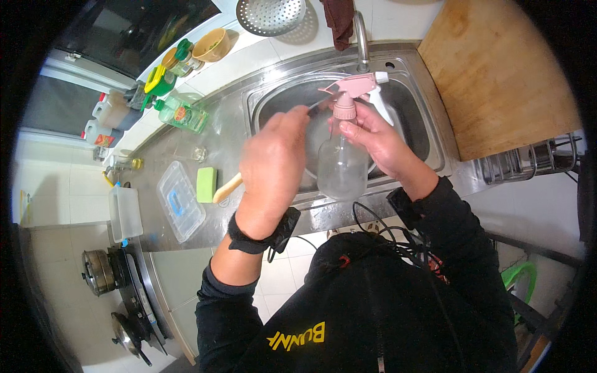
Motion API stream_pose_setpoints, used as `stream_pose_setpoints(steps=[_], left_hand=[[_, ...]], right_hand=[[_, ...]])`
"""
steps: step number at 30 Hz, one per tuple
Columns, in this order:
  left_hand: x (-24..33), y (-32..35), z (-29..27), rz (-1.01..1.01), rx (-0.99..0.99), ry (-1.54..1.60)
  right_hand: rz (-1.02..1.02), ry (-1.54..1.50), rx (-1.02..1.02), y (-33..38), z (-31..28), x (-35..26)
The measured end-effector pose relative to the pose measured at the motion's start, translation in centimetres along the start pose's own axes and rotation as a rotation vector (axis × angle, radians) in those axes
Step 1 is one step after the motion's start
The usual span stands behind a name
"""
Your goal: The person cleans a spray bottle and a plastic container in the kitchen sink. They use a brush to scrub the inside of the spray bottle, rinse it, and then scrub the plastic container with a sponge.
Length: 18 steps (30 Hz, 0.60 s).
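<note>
My right hand (378, 140) is closed round the neck of a clear spray bottle (343, 169) with a pink spray head and a white trigger. The bottle is upright over the near part of the steel sink (424, 118). My left hand (273, 158) grips a tool with a pale wooden handle (227, 188), whose butt sticks out below the wrist. The tool's thin metal end reaches the bottle's pink head; whether it touches is unclear, and I cannot make out its kind.
Left of the sink lie a green sponge (206, 184) and a clear plastic lid (180, 202). A green dish soap bottle (186, 116) stands farther back. Beyond the sink rises the faucet (361, 40); a wooden board (497, 81) leans at the right beside a metal dish rack (528, 160).
</note>
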<state>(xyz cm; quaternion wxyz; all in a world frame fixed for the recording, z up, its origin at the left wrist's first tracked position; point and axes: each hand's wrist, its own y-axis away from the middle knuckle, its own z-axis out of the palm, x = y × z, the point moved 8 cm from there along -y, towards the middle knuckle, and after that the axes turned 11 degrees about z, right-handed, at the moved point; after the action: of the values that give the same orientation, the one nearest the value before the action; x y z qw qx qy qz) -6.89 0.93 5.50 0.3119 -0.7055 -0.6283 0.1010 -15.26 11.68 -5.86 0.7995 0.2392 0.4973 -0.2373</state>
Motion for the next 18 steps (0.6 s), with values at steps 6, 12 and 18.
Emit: stream_pose_setpoints(steps=[6,12,18], left_hand=[[-0.1,0.3,1.5,-0.005,-0.169,-0.033],[-1.2,0.2,-0.5,0.004,0.017,-0.115],[-0.3,0.7,-0.2,0.105,-0.010,-0.174]], right_hand=[[0.015,0.045,0.019,0.0,-0.3,0.5],[0.001,0.028,0.028,0.2,-0.7,0.3],[-0.024,0.071,0.036,0.4,-0.5,0.4]])
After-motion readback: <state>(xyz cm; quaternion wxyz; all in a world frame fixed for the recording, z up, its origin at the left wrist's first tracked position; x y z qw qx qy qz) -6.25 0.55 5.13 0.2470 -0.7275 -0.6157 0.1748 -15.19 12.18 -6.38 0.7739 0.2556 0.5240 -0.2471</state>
